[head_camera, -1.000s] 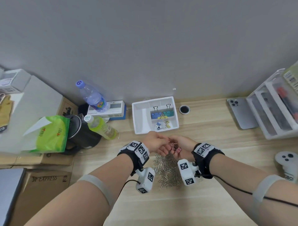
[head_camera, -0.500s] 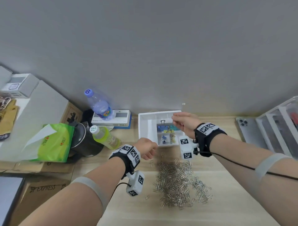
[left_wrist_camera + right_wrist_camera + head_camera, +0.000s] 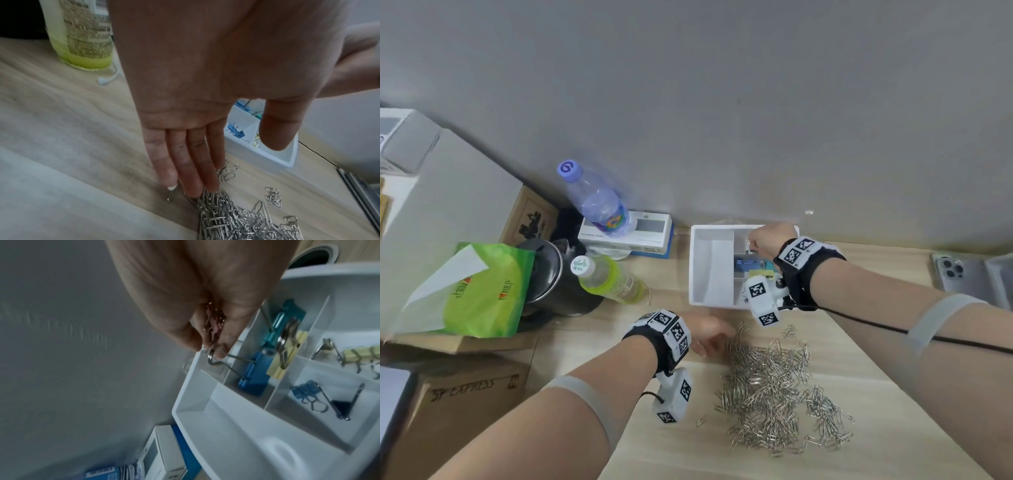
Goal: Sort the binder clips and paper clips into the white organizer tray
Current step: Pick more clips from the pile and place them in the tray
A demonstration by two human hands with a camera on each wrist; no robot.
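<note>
While the right hand (image 3: pixel 765 240) hovers over the far compartments of the white organizer tray (image 3: pixel 710 270), its fingertips curled tight on a few small pinkish binder clips (image 3: pixel 213 324), apparently to drop them beside the blue, teal and yellow clips already sorted there, the left hand (image 3: pixel 197 97) lies flat and straight-fingered just in front of the tray. Its fingertips touch the near edge of the loose heap of paper clips (image 3: pixel 774 387), likely to rake some together. These are thin, shiny bent wire on pale wood-grain; the tray is smooth moulded plastic with thin dividers.
</note>
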